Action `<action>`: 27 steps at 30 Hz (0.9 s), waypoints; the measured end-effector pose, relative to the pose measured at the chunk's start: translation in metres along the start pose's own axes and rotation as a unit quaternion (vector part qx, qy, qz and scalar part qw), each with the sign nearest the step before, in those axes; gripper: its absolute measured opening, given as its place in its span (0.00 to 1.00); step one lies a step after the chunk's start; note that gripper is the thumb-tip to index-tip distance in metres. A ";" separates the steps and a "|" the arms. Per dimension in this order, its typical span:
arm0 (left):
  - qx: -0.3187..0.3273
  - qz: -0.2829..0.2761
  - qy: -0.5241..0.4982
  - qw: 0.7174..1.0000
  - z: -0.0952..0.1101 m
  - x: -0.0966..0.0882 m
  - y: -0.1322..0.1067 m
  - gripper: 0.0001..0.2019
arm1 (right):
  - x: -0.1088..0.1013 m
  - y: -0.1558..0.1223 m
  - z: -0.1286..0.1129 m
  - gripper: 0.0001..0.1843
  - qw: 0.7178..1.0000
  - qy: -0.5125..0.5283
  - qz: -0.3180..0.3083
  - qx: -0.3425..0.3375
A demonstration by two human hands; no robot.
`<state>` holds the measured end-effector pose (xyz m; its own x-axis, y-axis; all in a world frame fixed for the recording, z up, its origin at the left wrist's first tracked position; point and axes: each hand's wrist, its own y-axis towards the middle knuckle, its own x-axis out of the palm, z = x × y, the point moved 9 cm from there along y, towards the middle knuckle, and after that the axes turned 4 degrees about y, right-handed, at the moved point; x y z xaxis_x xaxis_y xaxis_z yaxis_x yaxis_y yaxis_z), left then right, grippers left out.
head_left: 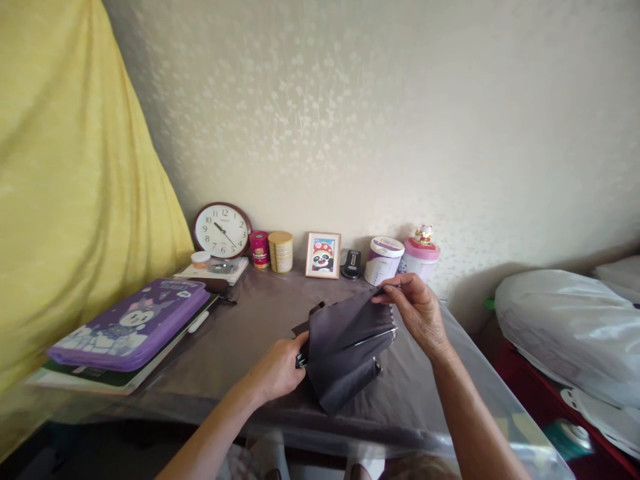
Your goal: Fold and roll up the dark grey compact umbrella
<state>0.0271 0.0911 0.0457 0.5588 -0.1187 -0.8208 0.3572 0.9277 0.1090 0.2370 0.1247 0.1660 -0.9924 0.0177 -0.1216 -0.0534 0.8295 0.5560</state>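
Hands [284,371] holding black fabric [340,363]; purple case [133,325] left; clock [223,231], frame [323,255] behind.

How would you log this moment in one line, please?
right hand: pinches dark fabric edge; left hand: holds its opposite side; place: over table

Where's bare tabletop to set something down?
Widest: tabletop between the purple case and left hand. Another: between picture frame and black fabric. Slim strip right of the right forearm. Crowded: back edge, clock through pink-lidded canister; left side, case on notebooks.
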 end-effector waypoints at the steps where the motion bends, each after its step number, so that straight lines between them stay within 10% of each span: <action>1: -0.003 -0.002 0.014 1.000 0.001 0.001 -0.001 0.25 | 0.000 0.002 0.003 0.12 1.000 0.000 0.007 -0.001; 27: -0.011 0.020 0.079 0.997 0.018 -0.003 -0.015 0.20 | 0.031 0.008 0.091 0.10 0.973 -0.173 -0.134 0.079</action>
<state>0.0338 0.0711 0.0562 0.4472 -0.0254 -0.8941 0.3198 0.9381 0.1333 0.2155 0.1825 0.0919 -0.8468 -0.0460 -0.5299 -0.2601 0.9048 0.3371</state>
